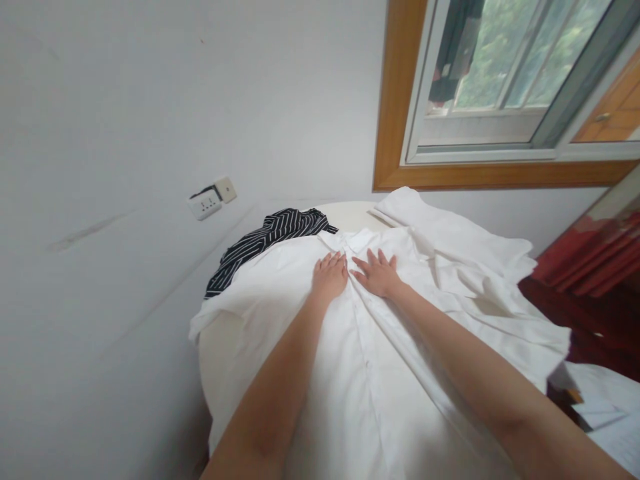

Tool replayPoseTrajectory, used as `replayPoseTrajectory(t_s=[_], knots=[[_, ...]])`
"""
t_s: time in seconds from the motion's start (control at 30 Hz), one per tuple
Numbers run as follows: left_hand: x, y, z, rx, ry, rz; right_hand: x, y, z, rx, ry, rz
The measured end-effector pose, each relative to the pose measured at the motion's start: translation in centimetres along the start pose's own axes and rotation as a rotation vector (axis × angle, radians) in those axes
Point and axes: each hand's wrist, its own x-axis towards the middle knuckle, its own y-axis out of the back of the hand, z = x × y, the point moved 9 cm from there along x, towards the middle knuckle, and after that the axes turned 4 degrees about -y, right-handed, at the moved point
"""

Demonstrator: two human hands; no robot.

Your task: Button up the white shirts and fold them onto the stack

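A white button shirt (pixel 280 293) lies spread over a round white table (pixel 220 347), collar toward the wall. My left hand (pixel 330 275) rests flat on the shirt's chest just left of the button placket, fingers together and stretched out. My right hand (pixel 379 272) lies flat on the other side of the placket, fingers slightly spread, close to the collar (pixel 361 240). Neither hand holds anything. Both forearms reach in from the bottom of the view.
A black-and-white striped garment (pixel 260 245) lies bunched at the table's far left edge. More white cloth (pixel 450 233) is heaped at the far right. A wall socket (pixel 211 199) sits on the white wall. A wood-framed window (pixel 500 100) is above, red fabric (pixel 590 260) at right.
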Motion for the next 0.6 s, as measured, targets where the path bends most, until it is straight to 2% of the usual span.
replayPoseTrajectory(t_s=[0.17,0.37,0.5,0.6], knots=[[0.1,-0.2,-0.1,0.007,0.040,-0.028,0.0,0.2,0.2,-0.001,-0.007,-0.012],[0.1,-0.3,-0.1,0.007,0.059,-0.025,-1.3,1.4,-1.1,-0.072,0.156,0.132],[0.3,-0.1,-0.2,-0.010,0.051,0.008,-0.8,0.2,-0.9,-0.060,0.176,-0.002],[0.3,0.7,-0.6,-0.048,0.048,0.082,-0.2,-0.2,-0.7,-0.053,0.160,-0.056]])
